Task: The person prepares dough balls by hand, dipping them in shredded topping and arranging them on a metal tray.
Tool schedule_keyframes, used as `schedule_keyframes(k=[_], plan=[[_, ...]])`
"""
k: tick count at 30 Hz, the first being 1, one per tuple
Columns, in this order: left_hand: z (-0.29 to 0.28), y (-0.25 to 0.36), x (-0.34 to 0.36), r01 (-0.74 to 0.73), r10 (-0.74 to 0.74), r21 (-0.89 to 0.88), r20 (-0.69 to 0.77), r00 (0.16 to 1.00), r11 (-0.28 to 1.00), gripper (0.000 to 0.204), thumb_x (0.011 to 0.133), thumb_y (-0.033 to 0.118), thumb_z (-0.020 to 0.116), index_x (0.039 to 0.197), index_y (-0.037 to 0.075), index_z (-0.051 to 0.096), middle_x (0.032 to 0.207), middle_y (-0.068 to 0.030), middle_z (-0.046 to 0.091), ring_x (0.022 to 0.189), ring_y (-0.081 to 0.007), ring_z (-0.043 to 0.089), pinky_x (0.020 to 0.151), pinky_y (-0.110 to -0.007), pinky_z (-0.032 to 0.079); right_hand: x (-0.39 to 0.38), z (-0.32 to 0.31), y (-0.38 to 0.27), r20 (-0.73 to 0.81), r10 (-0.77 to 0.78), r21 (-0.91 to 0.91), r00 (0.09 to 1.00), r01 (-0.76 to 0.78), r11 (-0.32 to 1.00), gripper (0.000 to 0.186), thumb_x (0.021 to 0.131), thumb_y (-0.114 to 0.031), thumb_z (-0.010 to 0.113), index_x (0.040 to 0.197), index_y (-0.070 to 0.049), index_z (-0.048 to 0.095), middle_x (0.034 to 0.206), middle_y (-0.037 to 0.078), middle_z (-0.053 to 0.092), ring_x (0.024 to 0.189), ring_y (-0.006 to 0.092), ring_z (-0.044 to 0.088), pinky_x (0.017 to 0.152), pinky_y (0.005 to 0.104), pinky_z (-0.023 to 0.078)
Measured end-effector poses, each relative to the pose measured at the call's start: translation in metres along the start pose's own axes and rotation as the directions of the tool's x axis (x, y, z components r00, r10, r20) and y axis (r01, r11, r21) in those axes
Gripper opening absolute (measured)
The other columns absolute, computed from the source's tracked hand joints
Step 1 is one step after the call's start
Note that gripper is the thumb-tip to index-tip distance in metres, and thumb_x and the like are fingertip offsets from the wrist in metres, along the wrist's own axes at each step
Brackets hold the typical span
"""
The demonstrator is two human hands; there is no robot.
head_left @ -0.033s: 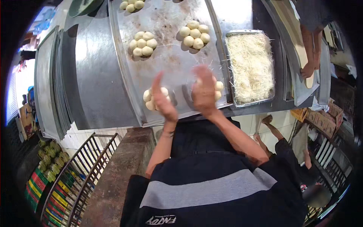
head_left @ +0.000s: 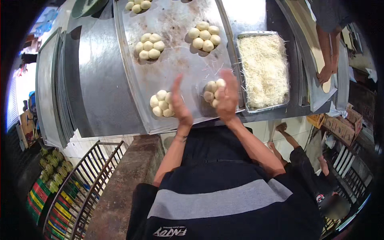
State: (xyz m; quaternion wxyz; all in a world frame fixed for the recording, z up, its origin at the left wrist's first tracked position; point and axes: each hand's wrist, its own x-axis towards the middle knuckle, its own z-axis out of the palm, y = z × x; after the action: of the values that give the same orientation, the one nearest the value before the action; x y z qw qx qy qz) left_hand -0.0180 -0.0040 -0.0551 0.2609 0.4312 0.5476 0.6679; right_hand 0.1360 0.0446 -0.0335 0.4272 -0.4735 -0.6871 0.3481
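Observation:
Both my hands are blurred over the near end of a metal baking tray [head_left: 176, 60], with fingers stretched up and palms turned towards each other. My left hand [head_left: 182, 106] hangs beside a flower-shaped cluster of dough balls [head_left: 161, 105] at the near left, covering its right edge. Partly behind my right hand [head_left: 229, 98] is another dough cluster [head_left: 210, 89] at the near right. Nothing shows in either hand. Farther up the tray sit more dough clusters, one at left [head_left: 149, 46] and one at right [head_left: 204, 37]. Thin pale shreds lie scattered on the tray near my right hand.
Right of the tray stands a clear container [head_left: 263, 108] heaped with pale shreds [head_left: 264, 68]. A green bowl [head_left: 86, 8] is at the far left. Another person's hands [head_left: 326, 74] touch a long dough strip at right. Stacked metal trays [head_left: 50, 88] line the table's left end.
Both my hands have shifted to the right. My right hand now covers the right side of the near-right dough cluster, and its left side has come into view.

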Motion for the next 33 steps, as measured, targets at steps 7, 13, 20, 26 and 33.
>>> schedule_keyframes(k=[7, 13, 20, 26, 33], plan=[[0.064, -0.038, -0.006, 0.206, -0.226, 0.185, 0.09, 0.97, 0.961, 0.063, 0.105, 0.043, 0.035, 0.134, -0.007, 0.06, 0.125, -0.0152, 0.07, 0.121, -0.0295, 0.063, 0.105, -0.041, 0.047, 0.016, 0.029, 0.003, 0.148, 0.325, 0.67, 0.934, -0.336, 0.662, 0.05, 0.104, -0.028, 0.052, 0.141, 0.006, 0.057, 0.135, 0.02, 0.066, 0.127, 0.0294, 0.06, 0.111, 0.0369, 0.043], [0.036, -0.007, -0.009, 0.27, -0.359, -0.373, -0.194, 0.913, 0.888, 0.065, 0.109, 0.04, 0.031, 0.152, -0.007, 0.041, 0.159, -0.0177, 0.043, 0.148, -0.0273, 0.038, 0.125, -0.042, 0.027, 0.071, 0.026, 0.01, 0.337, 0.052, 0.419, 0.94, -0.2, 0.886, 0.051, 0.109, -0.028, 0.046, 0.145, 0.008, 0.052, 0.137, 0.017, 0.066, 0.128, 0.0234, 0.059, 0.112, 0.0334, 0.043], [0.04, -0.027, 0.018, 0.182, -0.179, -0.053, 0.057, 0.982, 0.982, 0.056, 0.106, 0.032, 0.033, 0.145, -0.003, 0.054, 0.151, -0.017, 0.054, 0.144, -0.0292, 0.045, 0.121, -0.04, 0.031, 0.007, 0.059, 0.01, 0.03, 0.219, 0.534, 0.975, -0.201, 0.821, 0.051, 0.105, -0.028, 0.049, 0.143, 0.006, 0.055, 0.137, 0.021, 0.064, 0.128, 0.0297, 0.061, 0.111, 0.0384, 0.045], [0.042, -0.017, -0.012, 0.207, -0.198, -0.276, 0.06, 0.978, 0.939, 0.061, 0.109, 0.036, 0.032, 0.154, -0.003, 0.04, 0.156, -0.0176, 0.045, 0.143, -0.0257, 0.043, 0.12, -0.038, 0.032, 0.027, 0.013, 0.023, 0.301, 0.34, 0.729, 0.891, -0.445, 0.521, 0.047, 0.107, -0.027, 0.047, 0.144, 0.002, 0.054, 0.136, 0.021, 0.063, 0.125, 0.03, 0.062, 0.11, 0.0401, 0.046], [0.011, -0.003, 0.024, 0.03, -0.029, -0.008, 0.044, 0.999, 1.0, 0.068, 0.108, 0.044, 0.03, 0.156, -0.005, 0.034, 0.157, -0.019, 0.043, 0.149, -0.0291, 0.037, 0.126, -0.042, 0.023, 0.005, 0.005, 0.028, 0.118, -0.165, -0.414, 0.979, 0.2, 0.888, 0.05, 0.105, -0.026, 0.05, 0.153, -0.012, 0.049, 0.159, 0.014, 0.046, 0.15, 0.0359, 0.037, 0.124, 0.0526, 0.021]])
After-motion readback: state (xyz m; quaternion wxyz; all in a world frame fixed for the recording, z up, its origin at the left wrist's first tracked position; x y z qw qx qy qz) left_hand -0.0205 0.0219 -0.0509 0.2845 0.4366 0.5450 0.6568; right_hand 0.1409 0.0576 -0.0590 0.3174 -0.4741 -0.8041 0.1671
